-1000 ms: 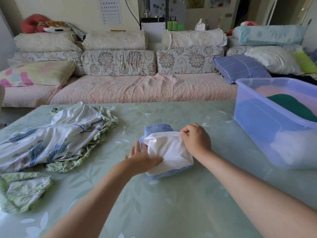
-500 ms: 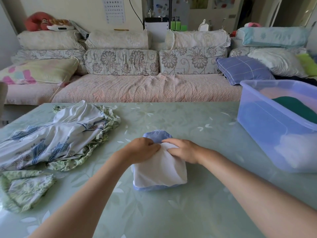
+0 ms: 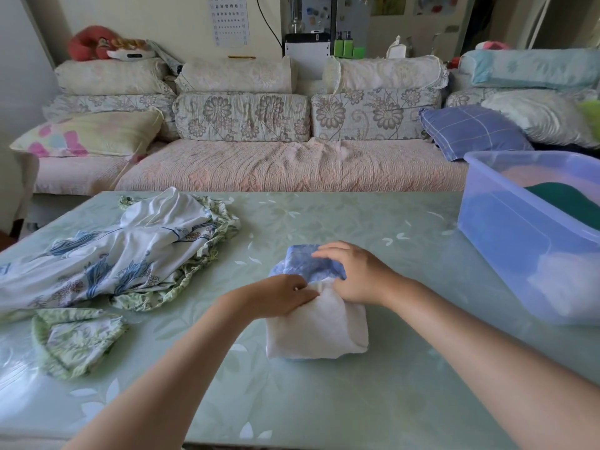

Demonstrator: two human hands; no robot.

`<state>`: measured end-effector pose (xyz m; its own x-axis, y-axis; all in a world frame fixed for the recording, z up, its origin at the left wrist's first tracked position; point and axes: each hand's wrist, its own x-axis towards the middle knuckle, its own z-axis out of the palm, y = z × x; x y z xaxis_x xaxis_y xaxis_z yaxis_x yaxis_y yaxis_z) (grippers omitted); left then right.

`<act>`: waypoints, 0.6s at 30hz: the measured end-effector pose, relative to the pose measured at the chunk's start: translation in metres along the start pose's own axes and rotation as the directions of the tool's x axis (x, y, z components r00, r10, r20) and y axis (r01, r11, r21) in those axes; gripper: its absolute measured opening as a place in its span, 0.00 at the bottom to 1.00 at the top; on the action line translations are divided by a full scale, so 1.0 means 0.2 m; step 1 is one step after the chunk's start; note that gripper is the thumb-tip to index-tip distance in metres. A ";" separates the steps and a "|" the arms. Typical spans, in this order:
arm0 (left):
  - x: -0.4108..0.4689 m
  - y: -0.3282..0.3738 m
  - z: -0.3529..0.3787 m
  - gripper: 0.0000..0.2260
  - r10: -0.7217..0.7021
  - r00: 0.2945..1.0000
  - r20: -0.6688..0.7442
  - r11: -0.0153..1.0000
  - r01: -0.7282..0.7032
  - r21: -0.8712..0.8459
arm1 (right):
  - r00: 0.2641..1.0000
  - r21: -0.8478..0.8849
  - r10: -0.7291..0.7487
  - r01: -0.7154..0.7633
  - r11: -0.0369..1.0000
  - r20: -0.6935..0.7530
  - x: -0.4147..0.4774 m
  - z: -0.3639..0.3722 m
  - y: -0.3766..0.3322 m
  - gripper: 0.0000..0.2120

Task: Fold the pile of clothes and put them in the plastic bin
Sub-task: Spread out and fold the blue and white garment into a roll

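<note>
A small folded garment, white on its near side and blue on its far side, lies in the middle of the green table. My left hand pinches its white upper edge. My right hand rests across the blue part, fingers curled on the cloth. A loose white and blue floral garment with green frilled trim is spread at the left. A smaller green floral piece lies near the left edge. The translucent blue plastic bin stands at the right, with a dark green garment and pale ones inside.
A sofa piled with cushions runs along the table's far edge. A purple checked pillow lies behind the bin. Bare tabletop stretches between the folded garment and the bin.
The garment was turned and drawn toward me, white side nearest. My left hand went from pressing it flat to pinching its top edge; my right hand slid over the blue part.
</note>
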<state>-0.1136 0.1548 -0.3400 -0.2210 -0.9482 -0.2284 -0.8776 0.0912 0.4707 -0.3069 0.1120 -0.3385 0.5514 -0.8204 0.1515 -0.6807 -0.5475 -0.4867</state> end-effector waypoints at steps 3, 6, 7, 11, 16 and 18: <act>0.00 -0.04 0.06 0.10 0.222 0.870 -0.441 0.974 -0.221 0.054 | 0.998 -0.084 -0.059 0.060 0.995 0.015 -0.07 0.03 -0.05 0.23; -0.04 -0.03 0.07 0.14 0.281 0.833 -0.476 0.958 -0.217 0.186 | 0.978 -0.136 -0.005 0.034 0.990 0.210 -0.17 0.02 -0.08 0.26; -0.06 -0.04 0.07 0.18 0.283 0.859 -0.427 0.954 -0.208 0.214 | 0.969 -0.186 -0.012 0.059 0.981 0.246 -0.20 0.02 -0.08 0.31; -0.17 -0.08 0.04 0.22 0.204 0.977 -0.058 0.973 -0.197 0.118 | 0.962 -0.347 -0.035 0.132 0.929 0.272 -0.25 0.06 -0.07 0.46; -0.23 -0.08 0.09 0.28 0.224 0.966 -0.131 0.971 -0.210 0.112 | 0.979 -0.262 -0.001 0.055 0.964 0.204 -0.28 0.09 -0.05 0.35; -0.23 -0.06 0.06 0.22 0.161 0.979 -0.126 0.987 -0.162 -0.001 | 0.982 -0.194 0.031 0.006 0.981 0.185 -0.27 0.05 -0.04 0.30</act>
<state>-0.0985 0.2009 -0.3455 -0.3038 -0.9519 -0.0400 -0.8296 0.2436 0.5024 -0.3259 0.1626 -0.3503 0.6097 -0.7922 -0.0256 -0.7583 -0.5737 -0.3095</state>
